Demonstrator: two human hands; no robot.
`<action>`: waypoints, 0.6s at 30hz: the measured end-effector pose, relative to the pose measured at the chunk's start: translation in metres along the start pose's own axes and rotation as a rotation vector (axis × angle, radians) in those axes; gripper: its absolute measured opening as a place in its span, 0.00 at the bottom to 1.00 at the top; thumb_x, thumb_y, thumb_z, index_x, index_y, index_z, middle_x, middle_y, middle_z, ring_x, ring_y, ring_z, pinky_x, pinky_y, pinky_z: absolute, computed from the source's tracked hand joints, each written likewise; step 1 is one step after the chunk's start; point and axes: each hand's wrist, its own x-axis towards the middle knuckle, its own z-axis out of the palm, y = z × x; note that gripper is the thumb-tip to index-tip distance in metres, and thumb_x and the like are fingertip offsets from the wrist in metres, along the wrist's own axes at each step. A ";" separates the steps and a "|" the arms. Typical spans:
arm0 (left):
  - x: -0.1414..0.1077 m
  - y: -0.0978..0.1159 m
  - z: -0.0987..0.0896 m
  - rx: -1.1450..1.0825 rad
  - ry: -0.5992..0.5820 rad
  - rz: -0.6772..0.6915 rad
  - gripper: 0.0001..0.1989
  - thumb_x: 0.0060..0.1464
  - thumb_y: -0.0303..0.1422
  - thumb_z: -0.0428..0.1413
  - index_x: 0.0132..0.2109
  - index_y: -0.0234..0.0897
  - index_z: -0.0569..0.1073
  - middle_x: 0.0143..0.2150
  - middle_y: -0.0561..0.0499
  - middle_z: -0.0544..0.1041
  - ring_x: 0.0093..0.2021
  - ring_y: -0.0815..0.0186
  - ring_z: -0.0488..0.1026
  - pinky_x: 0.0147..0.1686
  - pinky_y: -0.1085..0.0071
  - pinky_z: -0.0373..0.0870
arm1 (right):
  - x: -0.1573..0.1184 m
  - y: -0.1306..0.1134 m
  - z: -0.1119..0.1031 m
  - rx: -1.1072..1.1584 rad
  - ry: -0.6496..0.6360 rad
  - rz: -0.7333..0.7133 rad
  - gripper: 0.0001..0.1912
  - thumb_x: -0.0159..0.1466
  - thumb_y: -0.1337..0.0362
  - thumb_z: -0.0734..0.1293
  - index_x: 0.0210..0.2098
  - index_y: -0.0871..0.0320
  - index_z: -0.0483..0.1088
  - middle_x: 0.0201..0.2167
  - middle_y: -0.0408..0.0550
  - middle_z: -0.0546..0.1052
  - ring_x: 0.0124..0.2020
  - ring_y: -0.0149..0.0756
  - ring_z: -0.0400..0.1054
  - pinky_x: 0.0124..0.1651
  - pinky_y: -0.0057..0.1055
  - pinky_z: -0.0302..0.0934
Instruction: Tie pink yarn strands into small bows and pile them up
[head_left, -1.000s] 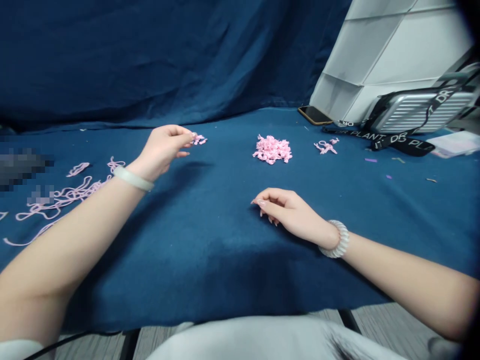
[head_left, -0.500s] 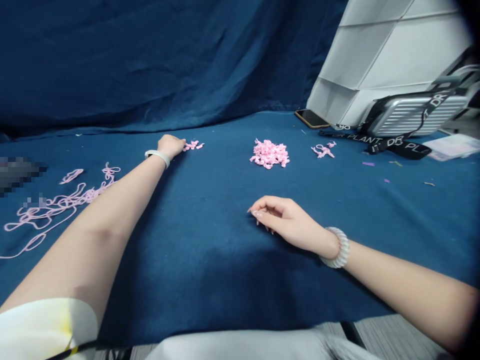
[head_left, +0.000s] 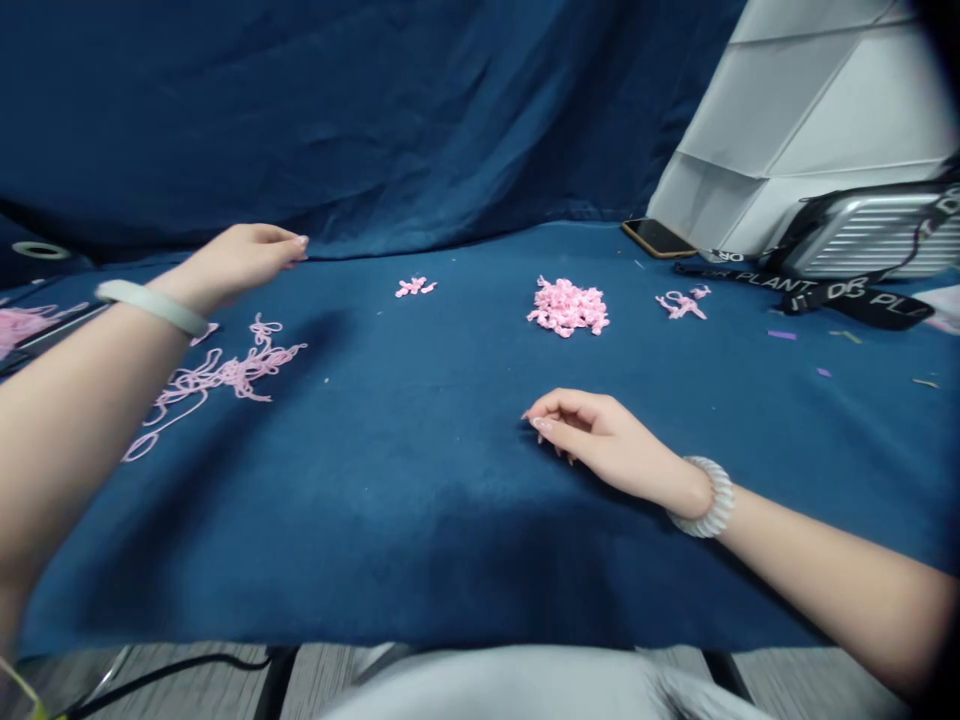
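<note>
My left hand point(head_left: 253, 256) is raised at the far left. Its fingertips are drawn together and I see nothing between them. Below it lies a tangle of pale pink cord point(head_left: 240, 370), partly covered by the forearm. To its right, on the blue cloth point(head_left: 405, 460), sits a small cluster of pink knotted-looking pieces point(head_left: 415, 287), apart from the hand. My right hand point(head_left: 592, 435) rests on the cloth, fingers loosely curled and thumb apart from them, holding nothing. Beyond it is a larger heap of pink pieces point(head_left: 568, 306). Looped pink bits point(head_left: 682, 302) lie further right.
At the back right lie a phone point(head_left: 658, 238), a black lettered strap point(head_left: 810, 292) and a ribbed silver case point(head_left: 877, 235) before a white panelled box point(head_left: 810, 100). Paper scraps point(head_left: 781, 334) dot the right side. More pink strands point(head_left: 22, 325) show at the left edge.
My left hand has left the small pink cluster, moving left and up. That cluster stays on the cloth. The view has turned left; my right hand keeps its pose.
</note>
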 end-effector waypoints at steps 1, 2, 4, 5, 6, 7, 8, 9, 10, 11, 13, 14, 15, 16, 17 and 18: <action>-0.013 -0.006 -0.012 0.009 0.003 0.017 0.26 0.57 0.47 0.48 0.53 0.33 0.70 0.48 0.47 0.76 0.42 0.66 0.70 0.45 0.67 0.65 | 0.000 0.000 0.000 -0.007 -0.001 0.001 0.13 0.62 0.56 0.62 0.37 0.59 0.71 0.28 0.45 0.73 0.25 0.28 0.63 0.28 0.26 0.58; -0.027 -0.011 -0.023 0.056 0.004 0.004 0.25 0.55 0.48 0.50 0.52 0.35 0.71 0.47 0.49 0.76 0.44 0.64 0.70 0.47 0.65 0.65 | 0.000 0.000 -0.001 -0.015 -0.005 0.005 0.14 0.62 0.55 0.62 0.36 0.59 0.71 0.28 0.45 0.73 0.25 0.28 0.63 0.28 0.26 0.59; -0.057 -0.023 -0.039 0.103 -0.019 -0.034 0.23 0.54 0.48 0.52 0.52 0.40 0.72 0.48 0.51 0.76 0.45 0.63 0.70 0.49 0.63 0.63 | 0.001 0.001 -0.001 -0.026 -0.006 0.009 0.14 0.61 0.54 0.62 0.36 0.59 0.71 0.27 0.45 0.73 0.25 0.28 0.63 0.28 0.26 0.59; -0.072 -0.028 -0.043 0.076 -0.080 -0.045 0.23 0.55 0.48 0.50 0.53 0.41 0.71 0.47 0.52 0.77 0.45 0.64 0.71 0.49 0.64 0.63 | 0.001 0.001 -0.001 -0.031 -0.010 0.011 0.14 0.61 0.54 0.62 0.36 0.59 0.71 0.27 0.45 0.72 0.25 0.28 0.62 0.28 0.26 0.59; -0.086 -0.034 -0.045 0.057 -0.178 -0.055 0.24 0.55 0.48 0.50 0.54 0.42 0.69 0.48 0.53 0.77 0.46 0.64 0.71 0.49 0.66 0.64 | 0.001 0.001 -0.001 -0.035 -0.013 0.010 0.15 0.61 0.54 0.62 0.36 0.59 0.71 0.27 0.45 0.72 0.25 0.28 0.62 0.28 0.26 0.59; -0.098 -0.040 -0.044 0.087 -0.238 -0.057 0.24 0.53 0.48 0.52 0.53 0.43 0.70 0.49 0.54 0.76 0.46 0.64 0.71 0.49 0.67 0.63 | 0.002 0.001 -0.001 -0.040 -0.014 0.008 0.15 0.61 0.53 0.62 0.36 0.59 0.71 0.27 0.45 0.72 0.25 0.28 0.62 0.28 0.26 0.58; -0.110 -0.046 -0.040 0.143 -0.277 -0.060 0.23 0.52 0.48 0.53 0.52 0.43 0.71 0.50 0.54 0.76 0.46 0.64 0.71 0.49 0.68 0.63 | 0.003 0.001 -0.001 -0.045 -0.017 0.007 0.15 0.61 0.53 0.62 0.36 0.59 0.71 0.27 0.45 0.72 0.25 0.28 0.62 0.27 0.26 0.58; -0.119 -0.052 -0.035 0.195 -0.293 -0.065 0.22 0.53 0.46 0.52 0.51 0.42 0.72 0.49 0.52 0.76 0.45 0.63 0.72 0.47 0.69 0.64 | 0.003 0.001 -0.001 -0.051 -0.018 0.006 0.15 0.61 0.53 0.62 0.36 0.59 0.71 0.27 0.45 0.72 0.25 0.28 0.62 0.27 0.25 0.58; -0.126 -0.059 -0.029 0.257 -0.278 -0.064 0.21 0.53 0.45 0.52 0.51 0.40 0.72 0.47 0.51 0.77 0.44 0.62 0.73 0.45 0.69 0.64 | 0.003 0.001 -0.001 -0.056 -0.019 0.008 0.15 0.61 0.53 0.62 0.36 0.58 0.71 0.27 0.44 0.72 0.25 0.27 0.62 0.27 0.25 0.58; -0.131 -0.067 -0.023 0.322 -0.265 -0.035 0.21 0.53 0.44 0.51 0.50 0.39 0.72 0.46 0.50 0.78 0.43 0.61 0.73 0.44 0.70 0.64 | 0.004 0.001 -0.001 -0.061 -0.021 0.012 0.15 0.62 0.53 0.62 0.36 0.58 0.71 0.27 0.44 0.72 0.24 0.27 0.61 0.27 0.25 0.58; -0.137 -0.082 -0.016 0.442 -0.255 0.032 0.20 0.54 0.42 0.49 0.49 0.36 0.73 0.45 0.47 0.78 0.42 0.60 0.73 0.42 0.70 0.64 | 0.004 0.001 -0.002 -0.071 -0.027 0.024 0.16 0.61 0.52 0.62 0.36 0.58 0.71 0.27 0.44 0.72 0.24 0.27 0.61 0.27 0.25 0.58; -0.138 -0.090 -0.017 0.500 -0.231 0.061 0.20 0.55 0.41 0.48 0.49 0.34 0.73 0.45 0.45 0.77 0.43 0.59 0.73 0.43 0.69 0.64 | 0.004 0.002 -0.002 -0.076 -0.029 0.032 0.16 0.61 0.52 0.62 0.37 0.58 0.71 0.27 0.44 0.71 0.24 0.27 0.61 0.27 0.25 0.58; -0.139 -0.099 -0.020 0.563 -0.200 0.074 0.20 0.54 0.40 0.47 0.48 0.33 0.74 0.46 0.44 0.77 0.44 0.58 0.72 0.43 0.69 0.64 | 0.004 0.002 -0.003 -0.080 -0.031 0.040 0.16 0.61 0.51 0.62 0.37 0.58 0.71 0.27 0.44 0.71 0.24 0.27 0.61 0.27 0.25 0.58; -0.140 -0.108 -0.025 0.619 -0.177 0.064 0.21 0.54 0.39 0.47 0.49 0.32 0.73 0.47 0.43 0.76 0.44 0.57 0.72 0.44 0.68 0.63 | 0.004 0.003 -0.003 -0.084 -0.034 0.044 0.17 0.61 0.51 0.62 0.38 0.58 0.71 0.27 0.44 0.71 0.24 0.27 0.61 0.27 0.25 0.58; -0.142 -0.117 -0.031 0.661 -0.158 0.006 0.21 0.54 0.38 0.46 0.50 0.32 0.72 0.46 0.43 0.77 0.44 0.56 0.72 0.43 0.68 0.64 | 0.004 0.004 -0.004 -0.086 -0.039 0.046 0.17 0.61 0.50 0.62 0.38 0.58 0.71 0.27 0.44 0.71 0.25 0.28 0.61 0.27 0.25 0.58; -0.144 -0.127 -0.039 0.693 -0.185 -0.092 0.22 0.53 0.39 0.46 0.50 0.33 0.73 0.46 0.43 0.77 0.43 0.55 0.73 0.41 0.67 0.64 | 0.004 0.005 -0.004 -0.087 -0.045 0.044 0.18 0.61 0.50 0.63 0.38 0.58 0.71 0.27 0.44 0.71 0.25 0.28 0.61 0.27 0.25 0.58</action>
